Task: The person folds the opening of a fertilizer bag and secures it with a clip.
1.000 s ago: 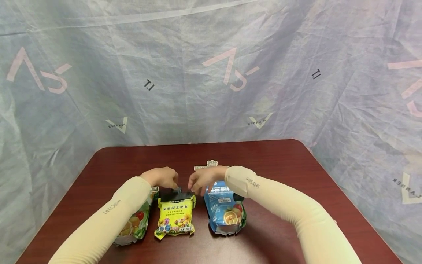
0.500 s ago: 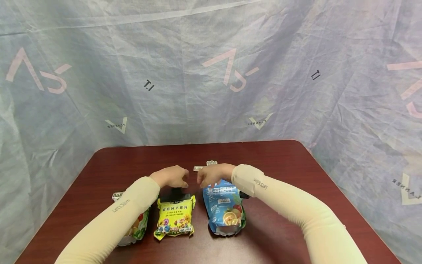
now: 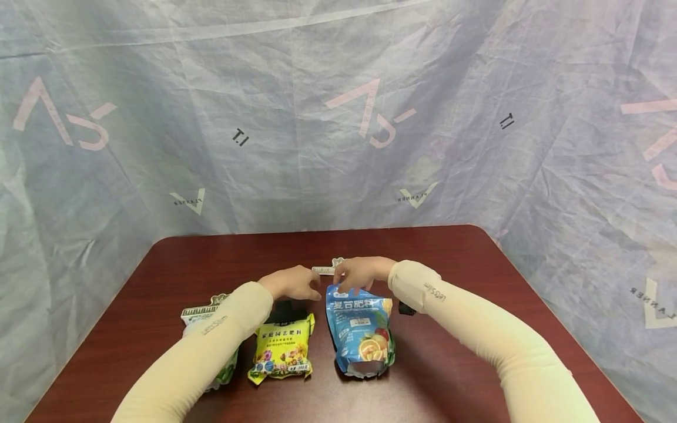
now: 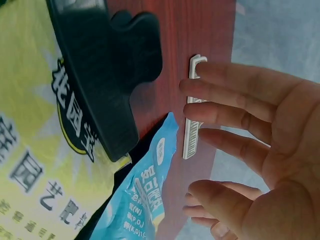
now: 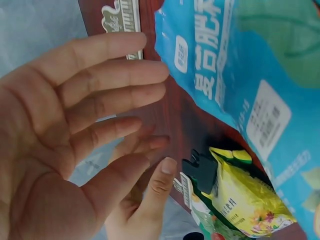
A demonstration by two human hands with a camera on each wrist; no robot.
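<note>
A yellow fertilizer bag (image 3: 282, 346) lies on the table, its top edge held by a black clip (image 4: 95, 75). To its right is a blue fertilizer bag (image 3: 355, 329), whose top edge carries no clip. My left hand (image 3: 294, 283) is above and behind the black clip, fingers loosely extended and holding nothing. Over the top edge of the blue bag hovers my right hand (image 3: 364, 272); the right wrist view shows its fingers (image 5: 115, 75) relaxed, apart from the bag. A white clip (image 3: 324, 271) lies on the table behind the blue bag, near the right fingertips.
At the left, another bag (image 3: 228, 370) with a white clip (image 3: 197, 312) on top is mostly hidden by my left sleeve. The dark red table (image 3: 238, 255) reaches back to a hanging grey cloth (image 3: 296, 176).
Both hands have moved to the right. My left hand has come away from the black clip on the yellow bag, and my right hand has uncovered more of the blue bag's top.
</note>
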